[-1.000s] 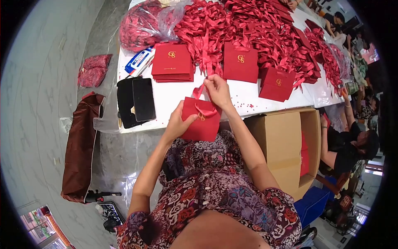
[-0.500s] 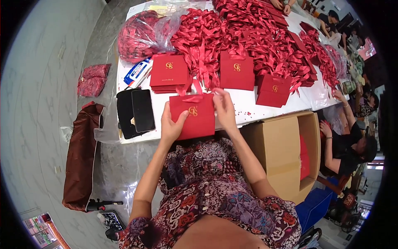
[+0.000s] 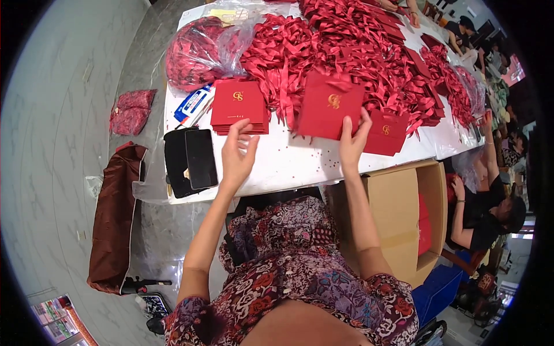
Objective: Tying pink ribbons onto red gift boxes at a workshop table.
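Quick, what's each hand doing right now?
Left hand: open, fingers by the flat red stack; touching or not, can't tell.
Right hand: holding a red bag near its corner.

The red bag [image 3: 323, 115] looks to me like stiff, matt paper, its gold mark [image 3: 334, 101] with a metallic sheen. Those ribbons [image 3: 283, 75] have the gloss of satin cloth, while the stack [image 3: 231, 106] shows the same dull paper face. The sack [image 3: 234, 49] is clear, crinkled, shiny plastic. The phone [image 3: 201, 160] has a smooth, glossy face; the box [image 3: 393, 213] is plain matt cardboard, and the desk [image 3: 280, 164] looks smooth.
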Available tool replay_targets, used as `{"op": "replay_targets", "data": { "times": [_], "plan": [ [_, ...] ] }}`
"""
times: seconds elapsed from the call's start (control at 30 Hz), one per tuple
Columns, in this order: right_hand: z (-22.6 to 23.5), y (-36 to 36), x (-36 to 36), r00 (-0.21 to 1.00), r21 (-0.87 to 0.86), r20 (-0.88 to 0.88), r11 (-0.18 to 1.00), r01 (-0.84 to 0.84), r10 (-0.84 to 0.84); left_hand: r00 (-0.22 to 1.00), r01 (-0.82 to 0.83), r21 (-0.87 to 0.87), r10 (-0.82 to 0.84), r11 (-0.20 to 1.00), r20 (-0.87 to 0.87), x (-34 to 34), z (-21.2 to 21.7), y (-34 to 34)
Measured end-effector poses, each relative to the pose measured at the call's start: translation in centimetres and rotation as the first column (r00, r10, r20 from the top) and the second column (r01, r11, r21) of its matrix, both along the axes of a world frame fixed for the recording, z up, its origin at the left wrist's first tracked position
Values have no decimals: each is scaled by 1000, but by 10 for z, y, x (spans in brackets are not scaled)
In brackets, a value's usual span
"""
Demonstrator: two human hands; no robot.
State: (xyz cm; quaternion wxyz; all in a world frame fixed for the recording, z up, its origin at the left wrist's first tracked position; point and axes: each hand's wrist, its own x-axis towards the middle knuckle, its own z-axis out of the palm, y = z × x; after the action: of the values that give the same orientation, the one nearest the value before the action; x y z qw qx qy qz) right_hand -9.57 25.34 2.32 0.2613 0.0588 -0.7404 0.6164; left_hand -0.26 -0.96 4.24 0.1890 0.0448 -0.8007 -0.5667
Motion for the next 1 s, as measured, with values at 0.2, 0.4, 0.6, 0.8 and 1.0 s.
{"op": "replay_targets", "data": {
  "times": [0.2,0.4,0.6,0.8,1.0],
  "plan": [
    [-3,7,-19,986,491,53,864,111,-157,984,-159,-540,88,826,-155,-8,-5,-40],
    [-22,4,-26,979,632,64,767,110,-193,995,-93,-674,49,733,-84,-21,-12,-48],
    [-35,1,-30,973,678,-133,699,227,-187,999,-54,-750,35,659,-41,-29,-26,-44],
    [-12,-3,-6,989,672,-144,729,128,-42,998,-53,-762,54,646,-23,-31,-37,-47],
    [-30,-16,21,974,741,108,637,-212,199,998,-68,-761,52,645,-44,-29,-34,-46]
  ]
}}
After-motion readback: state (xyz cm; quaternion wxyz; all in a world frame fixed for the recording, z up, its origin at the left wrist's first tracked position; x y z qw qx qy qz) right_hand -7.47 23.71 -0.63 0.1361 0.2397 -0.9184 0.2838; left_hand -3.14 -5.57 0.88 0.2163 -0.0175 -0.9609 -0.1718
